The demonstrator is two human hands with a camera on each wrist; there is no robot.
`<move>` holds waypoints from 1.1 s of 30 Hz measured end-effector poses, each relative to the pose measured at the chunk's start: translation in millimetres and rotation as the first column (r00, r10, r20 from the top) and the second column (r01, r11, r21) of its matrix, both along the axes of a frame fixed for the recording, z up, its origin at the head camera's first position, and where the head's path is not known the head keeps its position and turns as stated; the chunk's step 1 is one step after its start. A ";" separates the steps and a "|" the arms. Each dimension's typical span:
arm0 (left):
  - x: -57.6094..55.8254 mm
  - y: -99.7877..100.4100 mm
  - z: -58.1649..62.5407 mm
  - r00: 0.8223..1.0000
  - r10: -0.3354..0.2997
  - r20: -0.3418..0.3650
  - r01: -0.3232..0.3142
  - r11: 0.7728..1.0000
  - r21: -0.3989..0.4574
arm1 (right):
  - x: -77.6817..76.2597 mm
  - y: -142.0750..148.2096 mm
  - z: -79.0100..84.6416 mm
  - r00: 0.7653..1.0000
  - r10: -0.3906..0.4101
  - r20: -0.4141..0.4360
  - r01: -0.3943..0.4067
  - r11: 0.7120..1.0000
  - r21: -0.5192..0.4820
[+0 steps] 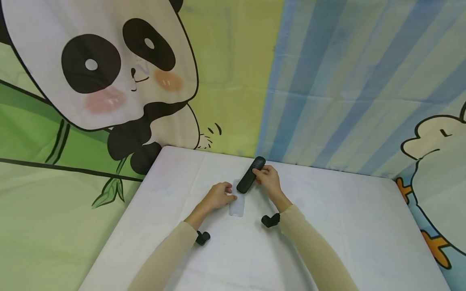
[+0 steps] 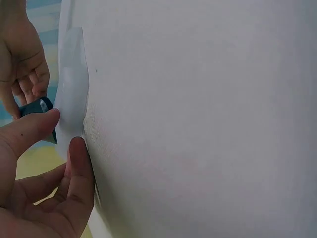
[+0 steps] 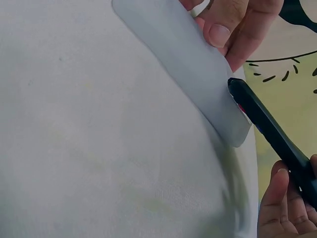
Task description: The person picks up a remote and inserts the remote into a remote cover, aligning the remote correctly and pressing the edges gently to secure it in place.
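My right hand (image 1: 270, 182) pinches a slim black remote control (image 1: 250, 176) by its side, tilted over the far end of a translucent plastic sleeve (image 1: 237, 206). In the right wrist view a small red spot shows on the underside of the remote control (image 3: 272, 129), whose tip is right at the edge of the sleeve (image 3: 178, 64). My left hand (image 1: 217, 196) holds the sleeve's left edge between thumb and fingers. From the left wrist the long, flat sleeve (image 2: 74, 84) is seen close over the table, the left thumb and index finger at its near end.
A white cloth covers the table (image 1: 346, 226). Behind it hangs a printed curtain (image 1: 233, 72) with a panda and blue stripes. Black wrist camera mounts (image 1: 271, 220) stick out beneath both beige sleeves.
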State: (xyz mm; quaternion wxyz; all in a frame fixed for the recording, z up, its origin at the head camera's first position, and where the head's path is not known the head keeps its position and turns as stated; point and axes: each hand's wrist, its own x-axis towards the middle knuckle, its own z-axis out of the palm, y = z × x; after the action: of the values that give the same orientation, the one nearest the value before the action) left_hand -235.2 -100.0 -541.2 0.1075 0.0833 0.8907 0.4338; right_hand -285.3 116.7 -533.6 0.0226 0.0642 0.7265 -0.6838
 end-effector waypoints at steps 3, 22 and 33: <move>-1.5 1.1 -1.4 1.000 -0.003 0.013 0.003 1.000 -0.007 | -1.1 -3.6 -1.7 1.000 0.004 0.016 -0.005 1.000 0.025; -6.5 1.8 -2.9 0.999 -0.049 0.003 0.049 0.999 -0.017 | -4.6 -16.5 -14.8 0.997 0.071 0.036 -0.070 0.997 -0.012; -0.4 2.8 -6.6 0.998 0.064 0.028 -0.070 0.935 0.347 | 16.0 -2.6 1.8 0.993 0.106 -0.059 -0.112 0.987 -0.118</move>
State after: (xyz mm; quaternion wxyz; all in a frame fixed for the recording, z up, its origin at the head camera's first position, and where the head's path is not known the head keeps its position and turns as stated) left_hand -235.6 -97.3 -547.8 0.0834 0.0672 0.8016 0.5883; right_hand -269.2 114.1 -531.7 0.0448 0.0049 0.6863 -0.7259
